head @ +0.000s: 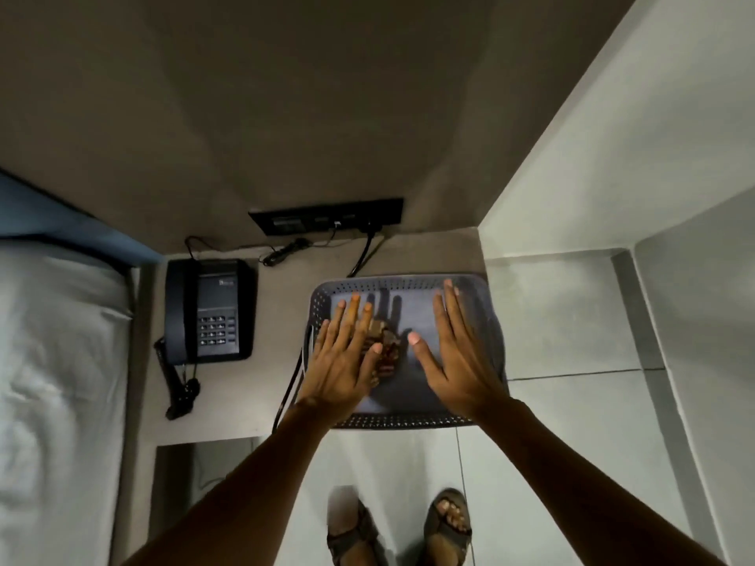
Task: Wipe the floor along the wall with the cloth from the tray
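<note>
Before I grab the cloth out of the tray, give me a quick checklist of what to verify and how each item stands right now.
1. Cloth in the tray: ok, a dark patterned bundle lies left of its middle.
2. Left hand free: ok, fingers spread, holding nothing, partly above the cloth.
3. Right hand free: ok, open flat above the tray.
4. Tray steady: not ok, its front rim overhangs the ledge.
5. Cable by the tray's left rim: cannot tell whether it would snag.
6. Cloth dampness: cannot tell.

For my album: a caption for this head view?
Both open hands hover over the cloth in the tray.
</note>
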The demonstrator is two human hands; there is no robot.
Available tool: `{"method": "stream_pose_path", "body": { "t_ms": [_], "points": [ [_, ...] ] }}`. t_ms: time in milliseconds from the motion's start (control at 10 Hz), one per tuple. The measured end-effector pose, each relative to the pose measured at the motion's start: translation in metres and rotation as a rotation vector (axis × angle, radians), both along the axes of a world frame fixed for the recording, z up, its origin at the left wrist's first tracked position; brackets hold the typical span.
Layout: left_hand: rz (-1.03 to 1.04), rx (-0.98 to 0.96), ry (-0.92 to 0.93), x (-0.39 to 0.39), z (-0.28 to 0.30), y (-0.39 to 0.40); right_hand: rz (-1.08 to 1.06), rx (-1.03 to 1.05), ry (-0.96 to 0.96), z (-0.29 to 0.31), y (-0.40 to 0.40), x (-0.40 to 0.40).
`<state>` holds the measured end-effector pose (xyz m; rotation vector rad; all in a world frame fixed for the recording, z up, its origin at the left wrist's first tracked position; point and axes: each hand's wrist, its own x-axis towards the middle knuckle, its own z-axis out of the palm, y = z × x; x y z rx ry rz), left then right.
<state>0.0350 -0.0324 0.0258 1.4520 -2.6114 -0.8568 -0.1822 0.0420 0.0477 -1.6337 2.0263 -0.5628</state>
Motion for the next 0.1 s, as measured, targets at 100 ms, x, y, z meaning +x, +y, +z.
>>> {"method": "stream_pose_path", "body": {
  "t_ms": [100],
  "points": [
    [0.054, -0.015, 0.038, -0.0057, 0.0862, -0.0128, -0.025, -0.155, 0.012, 0.1116, -0.0114, -0.0154]
  ]
}}
